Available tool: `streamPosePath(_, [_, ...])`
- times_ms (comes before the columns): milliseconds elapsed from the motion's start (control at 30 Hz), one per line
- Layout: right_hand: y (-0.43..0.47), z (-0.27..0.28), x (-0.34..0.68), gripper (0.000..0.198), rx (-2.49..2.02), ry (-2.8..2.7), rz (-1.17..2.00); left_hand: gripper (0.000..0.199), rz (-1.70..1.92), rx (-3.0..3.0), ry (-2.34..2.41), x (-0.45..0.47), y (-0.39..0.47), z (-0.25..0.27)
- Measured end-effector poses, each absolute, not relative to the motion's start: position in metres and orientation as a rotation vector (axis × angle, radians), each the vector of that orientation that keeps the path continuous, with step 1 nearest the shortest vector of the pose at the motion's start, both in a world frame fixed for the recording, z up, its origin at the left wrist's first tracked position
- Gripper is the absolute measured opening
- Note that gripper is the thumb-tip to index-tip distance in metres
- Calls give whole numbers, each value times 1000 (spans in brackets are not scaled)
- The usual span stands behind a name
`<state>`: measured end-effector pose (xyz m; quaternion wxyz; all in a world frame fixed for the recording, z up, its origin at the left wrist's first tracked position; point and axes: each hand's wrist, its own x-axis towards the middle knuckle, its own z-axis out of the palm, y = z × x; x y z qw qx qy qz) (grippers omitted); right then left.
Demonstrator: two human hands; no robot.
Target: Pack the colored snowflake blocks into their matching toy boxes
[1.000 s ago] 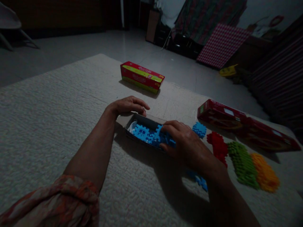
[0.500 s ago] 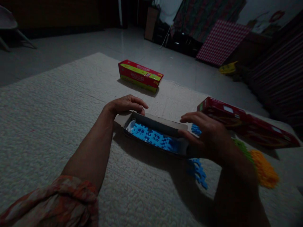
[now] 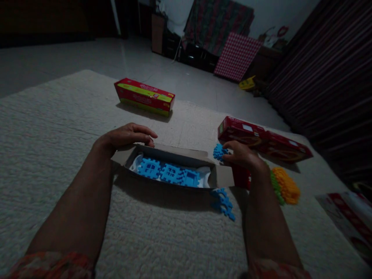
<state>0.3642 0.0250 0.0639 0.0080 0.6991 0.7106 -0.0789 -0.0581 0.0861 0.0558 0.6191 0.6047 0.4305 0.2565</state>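
Observation:
An open long cardboard box (image 3: 213, 176) lies on the cream quilted mat. Inside it sit several blue interlocking blocks (image 3: 171, 173) in a row, over white plastic film. My left hand (image 3: 132, 135) rests at the box's back left corner, fingers stretched out over the rim. Beyond the right end of the box, my right hand (image 3: 241, 153) has its thumb and fingers around the edge of a small stack of blue blocks (image 3: 218, 152). Other blue pieces with curved cutouts (image 3: 223, 204) lie in front of the box's right end.
A red and yellow box (image 3: 144, 97) stands farther back on the mat (image 3: 174, 244). Dark red boxes (image 3: 263, 137) lie at the right. Near my right forearm are orange blocks (image 3: 286, 186) and green blocks (image 3: 276, 186). A printed package (image 3: 348, 217) lies at the far right.
My right hand has left the box's right end and moved to the blue stack beyond it. My left hand stays at the back left corner. The view has swung to the right.

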Motion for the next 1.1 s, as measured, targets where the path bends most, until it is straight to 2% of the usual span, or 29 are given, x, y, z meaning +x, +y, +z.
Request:
streamPosePath(400, [27, 66, 354, 15, 2167, 2210, -245, 15, 599, 1409, 1025, -56, 85, 57])
streamPosePath(567, [12, 92, 350, 19, 2251, 2419, -125, 17, 577, 1407, 1024, -57, 85, 57])
streamPosePath(767, [-38, 135, 297, 21, 1761, 2970, -334, 18, 586, 1383, 999, -57, 84, 57])
streamPosePath(867, [-57, 134, 270, 17, 1615, 2962, -403, 18, 583, 1397, 1003, -58, 84, 56])
streamPosePath(1100, [-70, 112, 256, 20, 1594, 2850, -230, 21, 575, 1415, 1028, -59, 86, 56])
